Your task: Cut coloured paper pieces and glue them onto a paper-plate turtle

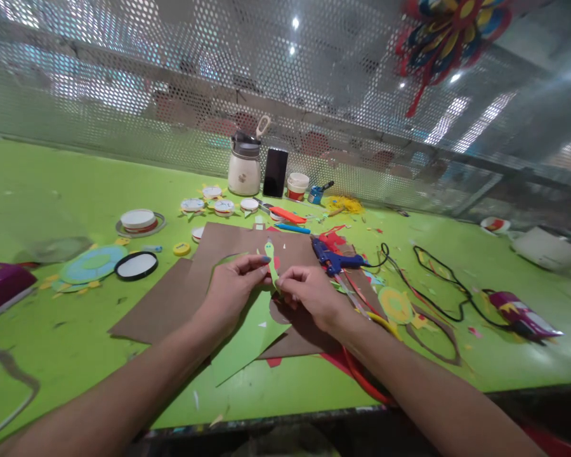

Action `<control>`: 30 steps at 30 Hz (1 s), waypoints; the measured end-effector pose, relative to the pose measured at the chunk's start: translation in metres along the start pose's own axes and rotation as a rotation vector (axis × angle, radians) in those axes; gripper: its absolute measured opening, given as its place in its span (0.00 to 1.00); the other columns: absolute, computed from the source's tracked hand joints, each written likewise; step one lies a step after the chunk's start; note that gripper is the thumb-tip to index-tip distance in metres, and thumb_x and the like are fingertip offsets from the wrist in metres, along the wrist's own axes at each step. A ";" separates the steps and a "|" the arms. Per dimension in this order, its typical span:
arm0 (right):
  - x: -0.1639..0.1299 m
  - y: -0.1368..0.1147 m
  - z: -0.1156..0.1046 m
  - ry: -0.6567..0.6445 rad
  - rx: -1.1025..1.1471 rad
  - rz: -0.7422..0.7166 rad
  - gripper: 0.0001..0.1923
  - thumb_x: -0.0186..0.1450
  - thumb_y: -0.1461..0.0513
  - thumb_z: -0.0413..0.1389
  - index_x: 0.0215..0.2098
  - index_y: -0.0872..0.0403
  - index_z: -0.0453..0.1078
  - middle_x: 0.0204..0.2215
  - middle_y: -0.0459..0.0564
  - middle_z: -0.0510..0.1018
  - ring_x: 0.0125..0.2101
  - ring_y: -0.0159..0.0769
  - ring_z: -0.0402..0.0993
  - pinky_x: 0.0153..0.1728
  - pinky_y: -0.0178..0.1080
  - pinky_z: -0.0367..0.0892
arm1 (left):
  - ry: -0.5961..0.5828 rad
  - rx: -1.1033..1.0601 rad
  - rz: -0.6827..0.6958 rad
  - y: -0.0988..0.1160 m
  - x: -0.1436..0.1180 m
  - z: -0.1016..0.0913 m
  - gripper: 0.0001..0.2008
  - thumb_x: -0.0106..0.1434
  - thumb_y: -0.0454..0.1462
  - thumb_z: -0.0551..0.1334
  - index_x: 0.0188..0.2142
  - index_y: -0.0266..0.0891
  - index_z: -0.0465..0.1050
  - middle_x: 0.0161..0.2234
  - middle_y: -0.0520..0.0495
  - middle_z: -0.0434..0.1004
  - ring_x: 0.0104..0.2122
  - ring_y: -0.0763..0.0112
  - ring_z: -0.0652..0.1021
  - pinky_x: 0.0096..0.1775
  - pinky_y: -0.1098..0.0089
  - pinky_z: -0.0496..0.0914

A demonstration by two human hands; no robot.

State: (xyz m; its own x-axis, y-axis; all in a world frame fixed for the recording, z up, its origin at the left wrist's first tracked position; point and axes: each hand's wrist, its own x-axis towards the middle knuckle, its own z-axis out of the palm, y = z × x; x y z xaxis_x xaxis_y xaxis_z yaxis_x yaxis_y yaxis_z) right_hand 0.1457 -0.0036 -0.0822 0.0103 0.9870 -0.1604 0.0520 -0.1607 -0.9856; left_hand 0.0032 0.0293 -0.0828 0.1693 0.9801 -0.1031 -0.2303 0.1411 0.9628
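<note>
A small light-green paper cutout [270, 255], long and narrow with a rounded head end and small dark marks like eyes, is held up between both hands. My left hand [238, 282] pinches its left edge with thumb and forefinger. Lower on the strip, my right hand [309, 289] pinches its tail end; those fingertips partly hide it. Beneath the hands lie brown cardboard sheets [171, 295] and a larger piece of green paper [247, 346]. A blue glue gun [335, 257] rests just beyond my right hand.
An orange utility knife [288, 215] and a blue pen [292, 228] lie behind the cardboard. Further back stand a white jug [244, 171], a phone [275, 172] and a tub [297, 186]. Paper turtle-like discs [90, 266] lie left; black cord [442, 279] and scraps lie right.
</note>
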 end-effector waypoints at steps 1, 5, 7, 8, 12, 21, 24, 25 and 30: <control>0.000 0.000 0.000 0.001 0.001 0.002 0.04 0.51 0.63 0.56 0.21 0.55 0.67 0.13 0.40 0.66 0.15 0.25 0.58 0.17 0.31 0.53 | -0.003 -0.001 0.002 -0.001 0.000 0.000 0.14 0.48 0.33 0.69 0.36 0.31 0.76 0.27 0.47 0.79 0.25 0.75 0.76 0.33 0.72 0.70; -0.001 -0.001 0.001 -0.002 0.004 0.001 0.04 0.51 0.63 0.56 0.20 0.55 0.66 0.13 0.40 0.67 0.14 0.24 0.58 0.17 0.31 0.53 | -0.010 -0.005 -0.001 -0.003 0.001 -0.002 0.15 0.48 0.34 0.70 0.36 0.31 0.76 0.29 0.46 0.79 0.26 0.74 0.76 0.35 0.71 0.70; -0.002 -0.002 0.001 0.000 0.000 -0.003 0.04 0.51 0.63 0.56 0.20 0.55 0.66 0.13 0.40 0.67 0.14 0.24 0.58 0.17 0.31 0.53 | -0.004 -0.006 -0.002 -0.004 0.002 -0.002 0.15 0.48 0.35 0.70 0.36 0.31 0.77 0.30 0.45 0.80 0.27 0.74 0.76 0.35 0.71 0.70; -0.002 -0.002 0.001 0.000 -0.002 -0.005 0.04 0.51 0.63 0.56 0.19 0.55 0.66 0.13 0.40 0.67 0.14 0.24 0.58 0.17 0.31 0.53 | 0.003 -0.003 -0.003 -0.005 0.002 -0.002 0.15 0.48 0.35 0.70 0.36 0.31 0.77 0.30 0.45 0.80 0.27 0.73 0.76 0.35 0.71 0.70; -0.002 -0.003 0.001 -0.001 -0.009 -0.008 0.05 0.51 0.63 0.56 0.19 0.55 0.66 0.13 0.41 0.67 0.14 0.24 0.58 0.17 0.31 0.53 | 0.022 0.005 0.001 -0.004 0.003 -0.002 0.15 0.46 0.36 0.71 0.35 0.31 0.78 0.29 0.45 0.79 0.27 0.73 0.76 0.35 0.70 0.70; -0.003 -0.005 0.002 -0.005 -0.008 0.011 0.06 0.51 0.63 0.56 0.19 0.56 0.67 0.13 0.41 0.68 0.15 0.24 0.59 0.18 0.31 0.54 | 0.050 0.021 0.000 0.002 -0.001 0.001 0.13 0.43 0.35 0.72 0.31 0.34 0.78 0.25 0.50 0.78 0.24 0.74 0.75 0.31 0.72 0.69; -0.004 -0.006 0.003 -0.004 -0.003 0.019 0.05 0.50 0.63 0.56 0.19 0.56 0.67 0.13 0.41 0.68 0.15 0.24 0.59 0.18 0.31 0.54 | 0.062 0.036 0.018 0.004 -0.003 0.002 0.11 0.44 0.33 0.72 0.30 0.34 0.78 0.24 0.50 0.77 0.23 0.74 0.74 0.30 0.72 0.68; -0.004 -0.006 0.003 -0.003 -0.003 0.021 0.05 0.50 0.63 0.56 0.19 0.56 0.67 0.13 0.41 0.68 0.15 0.24 0.59 0.18 0.31 0.54 | 0.062 0.035 0.023 0.005 -0.003 0.002 0.11 0.44 0.33 0.71 0.30 0.34 0.78 0.24 0.50 0.77 0.23 0.74 0.74 0.30 0.72 0.68; -0.003 -0.007 0.004 -0.005 -0.012 0.029 0.05 0.49 0.63 0.57 0.18 0.56 0.67 0.13 0.41 0.67 0.14 0.24 0.59 0.17 0.30 0.54 | 0.055 0.018 0.023 0.002 -0.001 0.002 0.10 0.44 0.32 0.70 0.30 0.33 0.77 0.25 0.50 0.77 0.24 0.76 0.74 0.31 0.73 0.68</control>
State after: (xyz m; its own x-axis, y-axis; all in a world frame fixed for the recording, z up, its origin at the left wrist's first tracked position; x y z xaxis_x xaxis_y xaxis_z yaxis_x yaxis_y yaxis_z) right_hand 0.1415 -0.0056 -0.0749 0.0075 0.9818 -0.1895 0.0641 -0.1896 -0.9798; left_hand 0.0043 0.0279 -0.0804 0.1108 0.9894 -0.0944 -0.2164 0.1167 0.9693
